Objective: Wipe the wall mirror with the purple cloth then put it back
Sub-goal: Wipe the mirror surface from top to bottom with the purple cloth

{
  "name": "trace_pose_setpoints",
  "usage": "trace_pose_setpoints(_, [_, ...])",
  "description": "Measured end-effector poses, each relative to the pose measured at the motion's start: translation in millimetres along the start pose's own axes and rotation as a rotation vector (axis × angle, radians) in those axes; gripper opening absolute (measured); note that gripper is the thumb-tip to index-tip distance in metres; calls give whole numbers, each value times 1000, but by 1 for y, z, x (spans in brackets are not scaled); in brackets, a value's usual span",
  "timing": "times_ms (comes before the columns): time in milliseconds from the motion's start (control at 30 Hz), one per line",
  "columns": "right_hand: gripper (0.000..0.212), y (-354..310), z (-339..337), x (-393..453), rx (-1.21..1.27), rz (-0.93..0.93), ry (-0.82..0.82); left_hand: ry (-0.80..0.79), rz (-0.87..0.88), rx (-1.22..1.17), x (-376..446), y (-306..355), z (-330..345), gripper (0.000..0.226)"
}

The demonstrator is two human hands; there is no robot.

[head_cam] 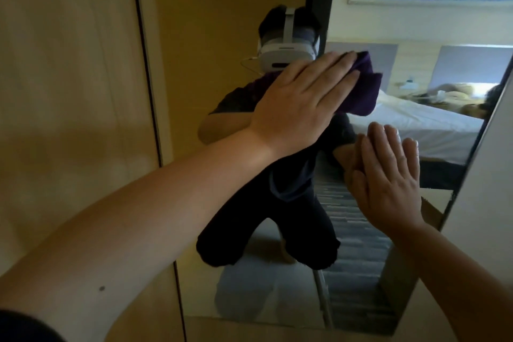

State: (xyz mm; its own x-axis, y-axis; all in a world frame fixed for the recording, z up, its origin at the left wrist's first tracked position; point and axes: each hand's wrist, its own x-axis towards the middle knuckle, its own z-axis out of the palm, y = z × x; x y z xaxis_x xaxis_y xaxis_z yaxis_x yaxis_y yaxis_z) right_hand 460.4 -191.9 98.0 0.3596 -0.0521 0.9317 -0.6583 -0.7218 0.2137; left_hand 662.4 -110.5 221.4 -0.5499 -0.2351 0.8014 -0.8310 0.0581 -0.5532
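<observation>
The tall wall mirror (277,294) fills the middle of the view, its glass reflecting a kneeling person and a bedroom. My left hand (302,100) lies flat with straight fingers on the purple cloth (361,91) and presses it against the glass at about mid-height, right of centre. The cloth bunches out past my fingertips. My right hand (388,175) rests flat on the glass lower down, near the mirror's right edge, fingers straight and holding nothing.
A wooden panel (69,91) runs along the mirror's left side, with a dark seam. A pale wall edge (488,175) borders the mirror on the right. A bed and a blue framed picture show only as reflections.
</observation>
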Motion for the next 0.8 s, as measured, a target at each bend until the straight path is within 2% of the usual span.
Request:
trace_pose_setpoints(167, [52,9,-9,-3,86,55,65,-33,41,-45,-62,45,15,45])
trace_pose_setpoints(333, [55,27,-15,-23,4,195,-33,-268,192,-27,-164,102,26,49])
trace_pose_setpoints(433, [57,34,-16,-36,-49,174,-68,-287,177,-29,-204,122,37,50])
trace_pose_setpoints(533, [60,34,-21,-42,-71,220,-110,-260,177,-26,-229,136,43,52])
trace_pose_setpoints(633, [62,30,-29,-47,-71,296,-154,-336,209,-45,-253,145,40,55])
trace_pose_setpoints(800, [63,40,-28,-61,-126,292,-236,-380,104,-162,-227,143,24,35])
